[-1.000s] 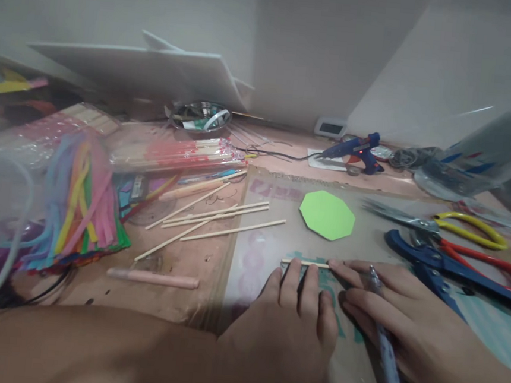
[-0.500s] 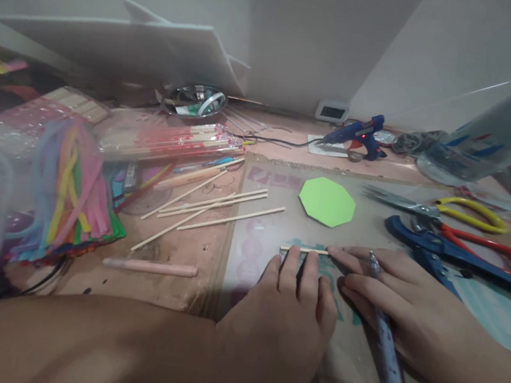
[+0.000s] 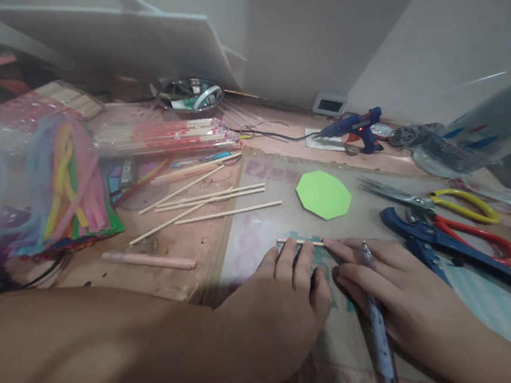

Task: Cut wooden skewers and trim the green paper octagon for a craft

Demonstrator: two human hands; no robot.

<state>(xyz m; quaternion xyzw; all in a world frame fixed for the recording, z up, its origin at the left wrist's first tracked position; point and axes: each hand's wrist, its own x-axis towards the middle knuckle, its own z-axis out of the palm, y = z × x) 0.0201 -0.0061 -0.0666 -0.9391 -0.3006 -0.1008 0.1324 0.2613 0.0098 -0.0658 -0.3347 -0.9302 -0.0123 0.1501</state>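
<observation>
A short thin wooden stick (image 3: 281, 241) lies on the covered board, partly hidden beneath my left hand (image 3: 288, 301). The fingertips of that hand are bent down and press the stick against the surface. At the stick's right end rests the index fingertip of my right hand (image 3: 386, 280). A pen (image 3: 379, 333) with a patterned barrel is held in the right hand, slanting between the fingers with its tip pointing away from me. Beyond both hands lies a bright green octagon (image 3: 324, 195), flat on the board.
Several longer sticks (image 3: 229, 213) and a pink pen (image 3: 151, 260) lie to the left, beside colourful pipe cleaners (image 3: 71, 181). Scissors (image 3: 420, 201) and a blue-handled cutter (image 3: 448, 241) are at right. A blue glue gun (image 3: 354, 128) and a metal bowl (image 3: 189, 99) stand behind.
The view has tilted slightly, so everything sits a little higher and further left. Both hands keep the same pose on the stick and pen.
</observation>
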